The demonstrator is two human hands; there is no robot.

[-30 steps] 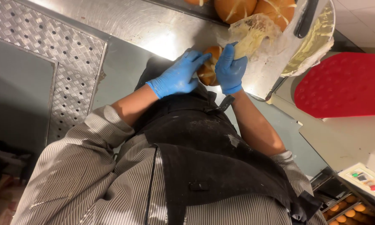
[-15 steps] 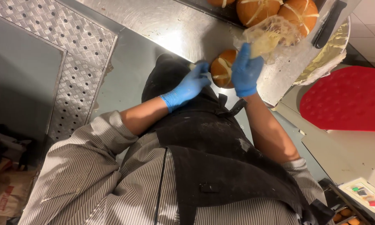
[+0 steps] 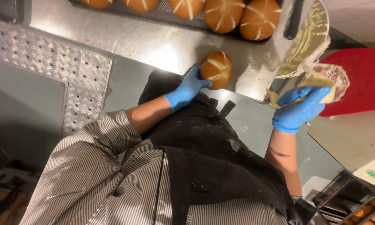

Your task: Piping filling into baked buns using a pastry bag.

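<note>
Nearest the camera are the person's striped shirt (image 3: 91,183) and dark apron (image 3: 221,166), with both forearms reaching away toward a steel counter (image 3: 146,41).

The left hand (image 3: 187,89), in a blue glove, has its fingers curled against the near side of a round bun (image 3: 216,70) that sits on the counter's near edge. The bun is round with no clear long axis, and its browned, scored top faces the camera. The fingers are pressed to the bun's side rather than wrapped round it.

The right hand (image 3: 298,109), also gloved in blue, is off to the side, beyond the counter's edge and above a red board (image 3: 362,79). It cups a stack of sliced meat and cheese (image 3: 327,79) from below, fingers bent up around it. The stack lies roughly flat on the palm, its long side running away from the wrist toward the red board.

Just beyond that hand is a metal bowl (image 3: 308,37) smeared with pale spread. Farthest off, a dark tray (image 3: 162,16) holds a row of more buns (image 3: 241,16).
</note>
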